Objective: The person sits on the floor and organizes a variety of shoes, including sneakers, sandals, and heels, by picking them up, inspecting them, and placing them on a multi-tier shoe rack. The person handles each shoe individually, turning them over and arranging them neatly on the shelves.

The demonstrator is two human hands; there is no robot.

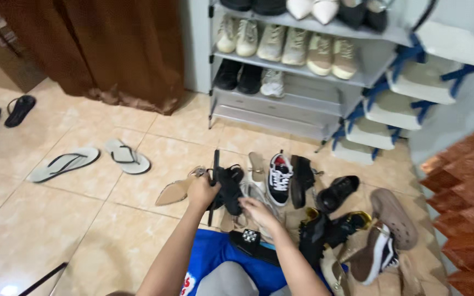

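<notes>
My left hand [201,190] grips a black strappy heeled sandal [225,186] lifted just above the floor. My right hand [257,211] touches the lower part of the same sandal, fingers curled around its sole or strap. Right below my hands lies a pile of mixed shoes: a beige pointed pump [174,191], a black-and-white sneaker [278,178], a black shoe [302,180] and a black slide with a white mark [250,241]. My knees, in blue and grey cloth, sit at the bottom edge.
A grey shoe rack [297,96] with pale sneakers and black shoes stands ahead. White-and-blue shelves [407,98] lean at the right. Pale flip-flops [89,159] and black sandals [4,115] lie left on the tiled floor. A brown curtain [111,49] hangs behind.
</notes>
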